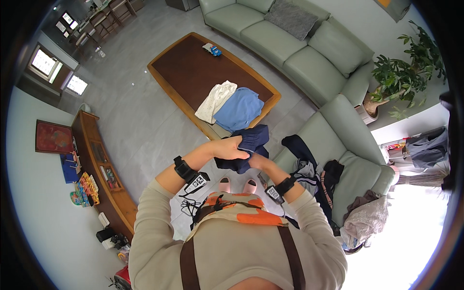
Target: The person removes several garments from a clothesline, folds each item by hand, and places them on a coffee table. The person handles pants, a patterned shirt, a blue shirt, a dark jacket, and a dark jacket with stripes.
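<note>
Both hands are together in front of my body, over the near end of the coffee table. Navy cloth, a garment with a gathered elastic waistband (255, 137), is bunched between them. My left hand (229, 148) grips it with the thumb lying across the front. Close beside that thumb, my right hand (256, 161) is at the lower right of the garment, its fingers hidden in the folds. Just beyond the hands, a blue folded garment (240, 108) lies on the table, partly over a white garment with small dots (216, 99).
The wooden coffee table (177, 65) carries a toy truck (212, 49) at its far end. To the right, a pale green sofa (311, 134) holds several loose clothes, including a grey garment (305, 172). A wooden cabinet (108, 163) runs along the left wall. A potted plant (395, 81) stands behind the sofa.
</note>
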The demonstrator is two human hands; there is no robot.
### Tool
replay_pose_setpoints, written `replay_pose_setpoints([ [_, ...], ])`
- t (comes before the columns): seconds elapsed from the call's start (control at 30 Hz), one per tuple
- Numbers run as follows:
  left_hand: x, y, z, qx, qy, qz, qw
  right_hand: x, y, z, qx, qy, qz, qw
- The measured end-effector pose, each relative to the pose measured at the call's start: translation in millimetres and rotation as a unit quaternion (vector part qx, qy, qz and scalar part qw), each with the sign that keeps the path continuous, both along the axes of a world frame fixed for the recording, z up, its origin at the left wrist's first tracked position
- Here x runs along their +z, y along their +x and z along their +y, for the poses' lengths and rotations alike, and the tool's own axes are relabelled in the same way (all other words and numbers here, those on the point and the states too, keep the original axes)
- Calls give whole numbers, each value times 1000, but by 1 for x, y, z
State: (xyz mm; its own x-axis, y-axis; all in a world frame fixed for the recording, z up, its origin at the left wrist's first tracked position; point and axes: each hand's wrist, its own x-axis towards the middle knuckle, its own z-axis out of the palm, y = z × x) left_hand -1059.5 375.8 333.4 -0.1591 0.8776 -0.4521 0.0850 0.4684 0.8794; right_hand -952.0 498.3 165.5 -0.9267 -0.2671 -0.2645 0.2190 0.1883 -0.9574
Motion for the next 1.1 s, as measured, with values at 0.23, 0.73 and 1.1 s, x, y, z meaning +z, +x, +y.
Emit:
replay_pose_setpoints([
  [0.23,12,12,-1,-60,26,76,995,-52,4,17,265,313,-97,907],
  [0.73,19,14,-4,30,-37,32,998,4,36,76,11,20,-192,981],
  [1.1,8,-2,10,28,209,66,975,143,28,43,-282,-195,14,939],
])
